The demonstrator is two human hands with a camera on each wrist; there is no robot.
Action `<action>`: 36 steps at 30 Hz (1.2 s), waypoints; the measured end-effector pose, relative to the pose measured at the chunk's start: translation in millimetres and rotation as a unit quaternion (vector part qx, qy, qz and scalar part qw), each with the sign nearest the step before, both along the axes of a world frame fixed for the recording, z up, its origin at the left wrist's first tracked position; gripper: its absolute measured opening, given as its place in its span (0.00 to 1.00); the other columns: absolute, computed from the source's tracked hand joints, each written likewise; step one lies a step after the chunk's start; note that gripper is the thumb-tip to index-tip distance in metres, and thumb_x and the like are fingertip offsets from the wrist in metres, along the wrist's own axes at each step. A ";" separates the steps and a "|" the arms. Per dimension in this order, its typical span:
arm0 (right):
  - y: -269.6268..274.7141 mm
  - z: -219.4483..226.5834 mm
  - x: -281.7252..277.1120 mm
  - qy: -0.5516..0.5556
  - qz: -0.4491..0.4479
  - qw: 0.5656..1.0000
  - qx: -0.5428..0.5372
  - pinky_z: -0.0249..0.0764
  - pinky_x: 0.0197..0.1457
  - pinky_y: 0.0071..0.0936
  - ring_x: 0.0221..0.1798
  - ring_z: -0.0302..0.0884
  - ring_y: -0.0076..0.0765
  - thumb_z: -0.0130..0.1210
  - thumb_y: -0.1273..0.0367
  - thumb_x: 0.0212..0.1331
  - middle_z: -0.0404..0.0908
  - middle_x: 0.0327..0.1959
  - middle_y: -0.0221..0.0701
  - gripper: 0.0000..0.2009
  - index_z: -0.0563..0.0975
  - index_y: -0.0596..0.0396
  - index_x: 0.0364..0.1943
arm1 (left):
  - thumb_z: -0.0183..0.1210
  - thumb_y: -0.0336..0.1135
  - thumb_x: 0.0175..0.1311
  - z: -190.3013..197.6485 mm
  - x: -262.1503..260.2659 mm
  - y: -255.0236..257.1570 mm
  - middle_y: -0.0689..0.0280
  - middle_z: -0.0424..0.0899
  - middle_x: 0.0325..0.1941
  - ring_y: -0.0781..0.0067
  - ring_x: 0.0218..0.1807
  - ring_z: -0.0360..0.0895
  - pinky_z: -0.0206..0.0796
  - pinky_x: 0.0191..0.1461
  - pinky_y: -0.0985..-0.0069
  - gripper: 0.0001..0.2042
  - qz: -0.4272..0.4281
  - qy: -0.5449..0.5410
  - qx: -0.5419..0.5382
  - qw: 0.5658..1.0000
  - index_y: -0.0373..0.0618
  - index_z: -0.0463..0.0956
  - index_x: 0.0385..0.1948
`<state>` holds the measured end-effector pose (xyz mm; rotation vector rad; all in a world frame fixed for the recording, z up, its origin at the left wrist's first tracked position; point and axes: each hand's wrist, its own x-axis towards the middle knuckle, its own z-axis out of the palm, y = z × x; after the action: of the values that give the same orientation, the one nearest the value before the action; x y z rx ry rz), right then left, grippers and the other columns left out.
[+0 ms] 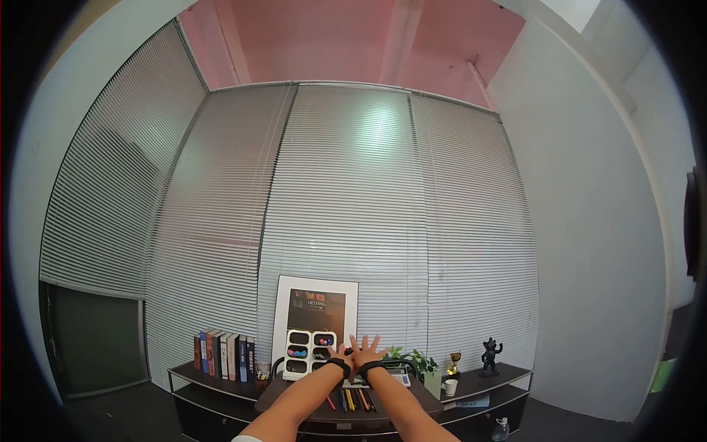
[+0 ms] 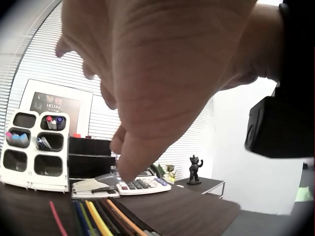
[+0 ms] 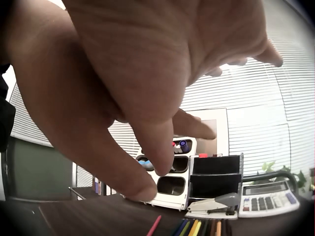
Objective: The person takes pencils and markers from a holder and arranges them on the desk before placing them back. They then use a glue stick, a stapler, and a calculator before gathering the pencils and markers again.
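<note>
Both hands stretch forward above the desk, close together at the wrists and overlapping in the head view. My left hand [image 1: 339, 356] has its fingers extended and holds nothing. Spread fingers also show on my right hand [image 1: 364, 353], palm facing away, nothing in it. Below them lies a row of coloured pencils [image 2: 101, 219], with a pink pencil [image 2: 58, 218] apart to the left. Behind the pencils are a grey-and-white stapler [image 2: 96, 183] and a white calculator [image 3: 268, 200]. A white six-compartment organizer [image 2: 32, 147] holding pens and markers stands at the left.
A black two-tier holder [image 3: 215, 178] stands behind the stapler. Farther back are a framed poster [image 1: 280, 317], a row of books [image 1: 223, 357], a green plant [image 1: 417, 361], a white cup [image 1: 451, 386], a gold trophy [image 1: 454, 362] and a black figurine [image 1: 490, 357].
</note>
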<state>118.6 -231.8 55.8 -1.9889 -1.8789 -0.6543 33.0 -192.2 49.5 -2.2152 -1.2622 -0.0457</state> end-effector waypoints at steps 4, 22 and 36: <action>3.1 -0.4 9.8 -0.016 0.004 1.000 0.022 0.38 0.64 0.81 0.77 0.30 0.60 0.56 0.53 0.58 0.39 0.77 0.35 0.43 0.40 0.24 0.73 | 0.70 0.54 0.44 14.4 10.9 -28.8 0.65 0.41 0.78 0.49 0.78 0.26 0.32 0.66 0.25 0.51 0.081 -0.053 -0.179 0.979 0.60 0.49 0.72; 25.0 -32.1 30.3 -0.119 0.227 0.966 0.040 0.78 0.44 0.41 0.43 0.83 0.46 0.54 0.62 0.56 0.83 0.38 0.40 0.13 0.76 0.49 0.44 | 0.60 0.56 0.54 -14.2 -6.7 -11.1 0.60 0.84 0.47 0.60 0.51 0.80 0.71 0.54 0.64 0.25 -0.069 0.142 -0.085 0.984 0.52 0.78 0.49; 13.5 -29.1 33.7 -0.082 0.163 0.980 -0.079 0.77 0.49 0.42 0.48 0.81 0.48 0.53 0.57 0.58 0.83 0.44 0.42 0.19 0.74 0.49 0.50 | 0.60 0.55 0.54 -41.0 -7.6 16.4 0.58 0.83 0.46 0.59 0.54 0.76 0.59 0.64 0.61 0.24 -0.166 0.174 -0.005 0.971 0.44 0.79 0.43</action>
<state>152.3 -218.3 26.7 -1.6969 -2.3529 -0.6049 25.5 -175.8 8.5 -2.2957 -0.6992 0.2103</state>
